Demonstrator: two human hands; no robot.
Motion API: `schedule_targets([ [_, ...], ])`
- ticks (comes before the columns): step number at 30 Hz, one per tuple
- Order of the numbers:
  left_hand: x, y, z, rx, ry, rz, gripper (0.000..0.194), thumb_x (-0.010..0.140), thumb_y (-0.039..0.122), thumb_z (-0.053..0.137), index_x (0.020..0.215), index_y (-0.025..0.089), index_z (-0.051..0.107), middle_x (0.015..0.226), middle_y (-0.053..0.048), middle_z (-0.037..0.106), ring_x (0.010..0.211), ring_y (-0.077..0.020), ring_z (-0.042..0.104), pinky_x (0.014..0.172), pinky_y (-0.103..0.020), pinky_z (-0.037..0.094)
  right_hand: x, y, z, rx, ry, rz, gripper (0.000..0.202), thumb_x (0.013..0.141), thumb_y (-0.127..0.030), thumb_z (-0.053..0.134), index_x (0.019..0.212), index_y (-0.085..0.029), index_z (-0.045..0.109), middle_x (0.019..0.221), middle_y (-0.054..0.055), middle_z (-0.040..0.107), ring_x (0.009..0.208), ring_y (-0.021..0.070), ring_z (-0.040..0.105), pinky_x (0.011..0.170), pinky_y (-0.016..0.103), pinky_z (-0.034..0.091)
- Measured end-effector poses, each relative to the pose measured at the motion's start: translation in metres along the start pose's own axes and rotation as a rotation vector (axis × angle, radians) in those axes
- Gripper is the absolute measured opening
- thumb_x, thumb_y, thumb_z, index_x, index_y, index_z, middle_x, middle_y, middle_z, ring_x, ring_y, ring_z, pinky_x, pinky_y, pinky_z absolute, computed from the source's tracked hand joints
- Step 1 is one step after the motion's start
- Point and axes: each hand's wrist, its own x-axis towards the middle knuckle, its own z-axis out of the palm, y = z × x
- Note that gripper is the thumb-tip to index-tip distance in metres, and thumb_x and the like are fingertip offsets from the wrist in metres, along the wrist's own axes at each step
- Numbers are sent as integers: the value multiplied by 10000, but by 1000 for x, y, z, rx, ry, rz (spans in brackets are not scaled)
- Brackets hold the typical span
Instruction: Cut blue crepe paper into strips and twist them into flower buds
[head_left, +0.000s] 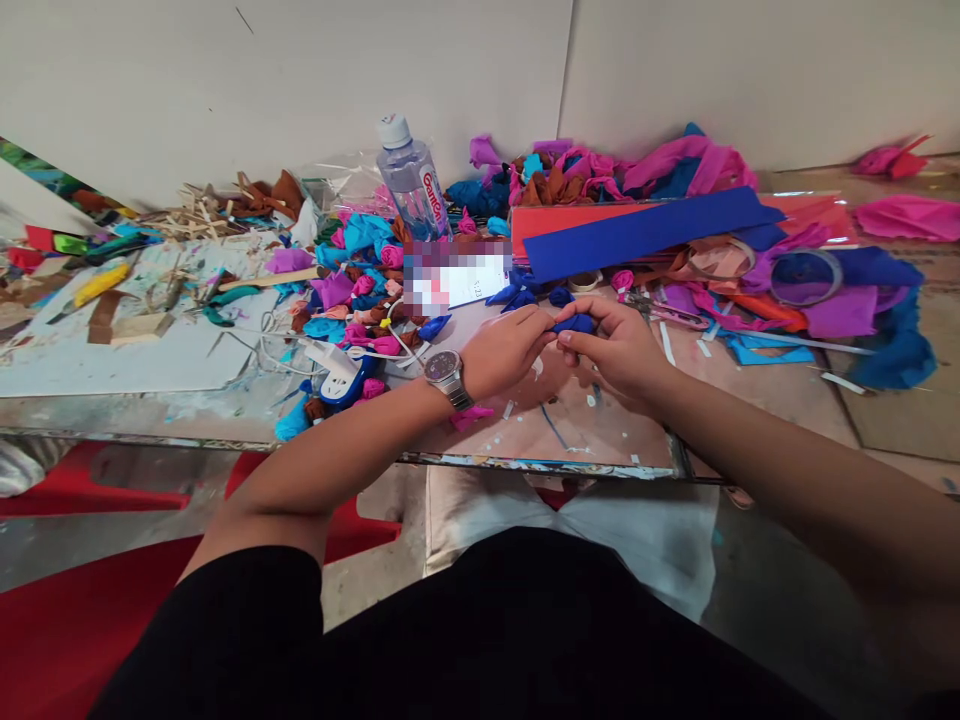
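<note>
Between my two hands is a small piece of dark blue crepe paper (pixel 576 324), bunched into a flower-like shape. My left hand (pixel 514 345), with a watch (pixel 444 372) on its wrist, pinches the left side of it. My right hand (pixel 611 340) curls its fingers around the other side, thumb pressed near its lower edge. Just beyond my hands lie more twisted dark blue paper pieces (pixel 519 298). A lit phone (pixel 476 280) rests behind my left hand. Strips of flat blue crepe paper (pixel 645 235) lie farther back on the right.
A water bottle (pixel 415 180) stands at the back. Left of my hands are a power socket block (pixel 341 383) with white cables and many crumpled paper flowers (pixel 360 235). Tape rolls (pixel 806 277) lie to the right. Pliers (pixel 217 315) and a yellow cutter (pixel 101 284) lie left.
</note>
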Motion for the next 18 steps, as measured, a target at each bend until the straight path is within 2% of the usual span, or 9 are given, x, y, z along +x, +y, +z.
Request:
schedule_targets([
  [4,-1,0,0,-15,9,-6,486,1199,411,308,1290,143,703,1031,-115,733,990,-240,698,845,-349,500,1,2,0,2,-1,14,298,770,-313,916,1012,-216,772,741,-27,728,594,116,629,583,262,489],
  [8,-1,5,1,-142,-2,-65,404,1176,355,364,1184,167,722,951,-82,761,885,-219,704,793,-331,473,1,3,-1,1,-7,23,266,782,-286,900,1005,-216,772,738,-29,724,597,111,619,577,256,478],
  [14,-1,11,1,-194,-77,-135,445,1154,373,352,1351,147,680,1037,-107,794,864,-233,712,763,-354,472,0,3,-3,-30,-45,68,336,779,-341,937,1048,-227,771,742,-23,722,615,125,619,553,257,465],
  [18,-2,14,0,-192,-117,-161,536,1157,378,302,1551,132,569,1200,-141,800,1009,-276,754,859,-397,524,0,3,-2,-22,-35,85,338,772,-353,947,1024,-222,764,725,-29,699,610,125,610,532,255,451],
])
